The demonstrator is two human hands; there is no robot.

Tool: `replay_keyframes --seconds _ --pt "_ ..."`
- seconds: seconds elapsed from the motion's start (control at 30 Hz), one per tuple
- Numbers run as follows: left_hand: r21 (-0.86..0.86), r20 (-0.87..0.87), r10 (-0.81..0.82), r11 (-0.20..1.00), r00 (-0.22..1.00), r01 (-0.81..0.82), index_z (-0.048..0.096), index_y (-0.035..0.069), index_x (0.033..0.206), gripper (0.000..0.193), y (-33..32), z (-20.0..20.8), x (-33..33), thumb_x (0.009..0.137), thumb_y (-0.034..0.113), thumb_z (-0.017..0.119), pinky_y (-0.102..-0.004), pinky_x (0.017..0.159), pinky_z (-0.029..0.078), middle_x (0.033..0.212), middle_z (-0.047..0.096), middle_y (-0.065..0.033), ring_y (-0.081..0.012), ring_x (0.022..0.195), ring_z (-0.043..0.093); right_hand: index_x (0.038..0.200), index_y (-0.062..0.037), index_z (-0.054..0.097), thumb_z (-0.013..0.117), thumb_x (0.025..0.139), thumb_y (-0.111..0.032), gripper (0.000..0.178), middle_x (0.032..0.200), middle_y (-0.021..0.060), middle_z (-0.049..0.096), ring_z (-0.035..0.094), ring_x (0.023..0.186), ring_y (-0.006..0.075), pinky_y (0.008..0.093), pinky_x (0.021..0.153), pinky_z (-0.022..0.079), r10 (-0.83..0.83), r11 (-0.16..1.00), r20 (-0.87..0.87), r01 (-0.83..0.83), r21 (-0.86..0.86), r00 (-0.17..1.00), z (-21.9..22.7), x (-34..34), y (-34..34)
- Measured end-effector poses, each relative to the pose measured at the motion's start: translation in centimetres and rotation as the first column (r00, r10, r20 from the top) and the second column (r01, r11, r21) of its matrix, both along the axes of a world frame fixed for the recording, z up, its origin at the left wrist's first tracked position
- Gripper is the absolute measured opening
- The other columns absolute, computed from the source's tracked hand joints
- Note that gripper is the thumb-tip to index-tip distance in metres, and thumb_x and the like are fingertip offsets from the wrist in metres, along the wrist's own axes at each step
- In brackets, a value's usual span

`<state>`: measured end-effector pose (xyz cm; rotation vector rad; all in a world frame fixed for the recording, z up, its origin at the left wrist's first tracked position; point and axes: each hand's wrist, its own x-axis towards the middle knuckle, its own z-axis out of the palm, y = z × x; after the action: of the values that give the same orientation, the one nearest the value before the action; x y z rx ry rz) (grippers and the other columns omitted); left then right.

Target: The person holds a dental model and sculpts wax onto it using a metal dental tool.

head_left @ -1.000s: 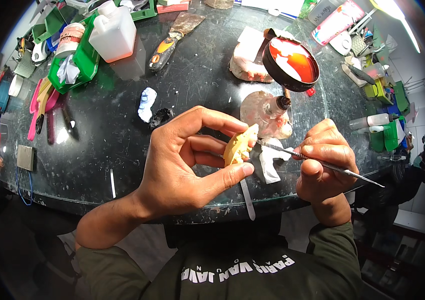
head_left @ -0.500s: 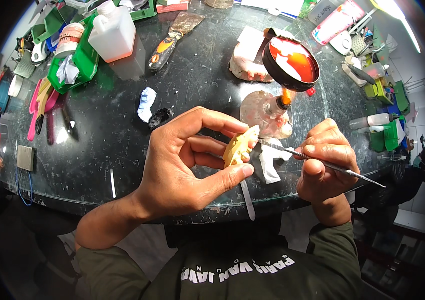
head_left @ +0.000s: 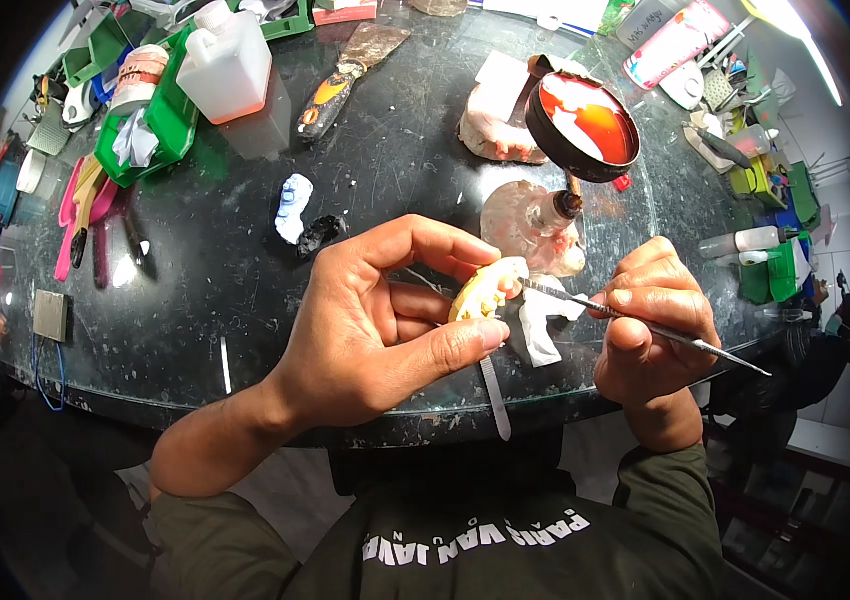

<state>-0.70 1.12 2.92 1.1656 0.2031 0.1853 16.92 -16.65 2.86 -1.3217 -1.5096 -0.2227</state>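
My left hand (head_left: 375,325) grips a yellow dental cast (head_left: 481,293) between the thumb and fingers, with pinkish-white spots along its right edge. My right hand (head_left: 653,325) is closed round a thin metal wax carver (head_left: 680,337) in a pen-like hold. The carver's left tip meets the cast's right edge; its other end sticks out past my palm. Just beyond the cast stands a glass spirit burner (head_left: 528,222). Over the burner sits a round dark pan (head_left: 585,172) of melted red wax. A crumpled white tissue (head_left: 542,335) lies between my hands.
A scraper (head_left: 330,98) lies at the far middle, near a white plastic jug (head_left: 225,65) and a green bin (head_left: 167,140). A pale blue dental piece (head_left: 292,208) lies left of the burner. A flat metal blade (head_left: 495,402) crosses the table's near edge.
My left hand has turned the cast slightly and shifted it a little to the right. My right hand and the carver stay nearly still. The orange flame glow at the burner's wick no longer shows.
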Motion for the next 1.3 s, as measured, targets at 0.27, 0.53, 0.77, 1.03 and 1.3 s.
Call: replay_keyframes --seconds 0.27,0.53,0.77,1.03,1.3 --pt "0.013 0.004 -0.003 1.000 1.000 0.003 0.054 -0.008 0.123 0.041 0.0 0.1 0.0 0.086 -0.003 0.069 -0.0327 0.080 0.063 0.113 0.064 -0.0172 -0.0254 0.096 0.073 0.096 -0.0015 0.062 0.080 0.088 -0.027 0.032 0.075 0.0088 0.067 0.062 0.065 0.0208 0.0326 0.060 0.050 -0.005 1.000 0.004 0.005 -0.009 1.000 0.0 0.0 -0.1" --pt "-0.058 -0.012 -0.014 0.998 1.000 0.013 0.053 -0.008 0.125 0.042 0.2 0.0 0.1 0.087 0.001 0.069 -0.0336 0.080 0.063 0.115 0.063 -0.0186 -0.0264 0.095 0.073 0.096 -0.0002 0.060 0.073 0.093 -0.024 0.027 0.075 0.0094 0.064 0.061 0.063 0.0192 0.0312 0.060 0.049 -0.047 0.988 -0.010 0.048 0.146 0.999 -0.4 0.7 0.1" --pt "-0.129 -0.035 -0.037 0.991 0.999 0.033 0.054 -0.007 0.125 0.047 0.5 -0.1 0.0 0.086 0.014 0.071 -0.0337 0.075 0.062 0.113 0.065 -0.0193 -0.0257 0.088 0.073 0.105 0.0020 0.056 0.064 0.100 -0.015 0.019 0.083 0.0110 0.062 0.054 0.065 0.0108 0.0229 0.058 0.045 -0.148 0.905 -0.301 0.251 0.343 0.942 -0.8 1.5 0.7" --pt "-0.077 -0.008 -0.051 0.996 0.999 0.051 0.055 -0.006 0.122 0.043 0.2 -0.4 0.0 0.085 0.008 0.073 -0.0321 0.073 0.061 0.109 0.066 -0.0155 -0.0218 0.086 0.072 0.102 0.0048 0.062 0.067 0.096 -0.001 0.011 0.092 0.0105 0.065 0.064 0.080 0.0124 0.0232 0.071 0.052 -0.206 0.943 -0.339 0.279 0.182 0.918 -0.4 3.5 1.3" --pt "0.046 0.044 -0.014 0.999 0.999 0.012 0.054 -0.006 0.121 0.042 0.0 -0.9 0.1 0.084 -0.002 0.075 -0.0325 0.075 0.062 0.112 0.063 -0.0146 -0.0229 0.090 0.072 0.102 0.0050 0.062 0.068 0.095 0.000 0.011 0.094 0.0099 0.065 0.064 0.082 0.0118 0.0233 0.073 0.054 -0.194 0.946 -0.278 0.254 0.201 0.941 -0.1 3.7 1.7"
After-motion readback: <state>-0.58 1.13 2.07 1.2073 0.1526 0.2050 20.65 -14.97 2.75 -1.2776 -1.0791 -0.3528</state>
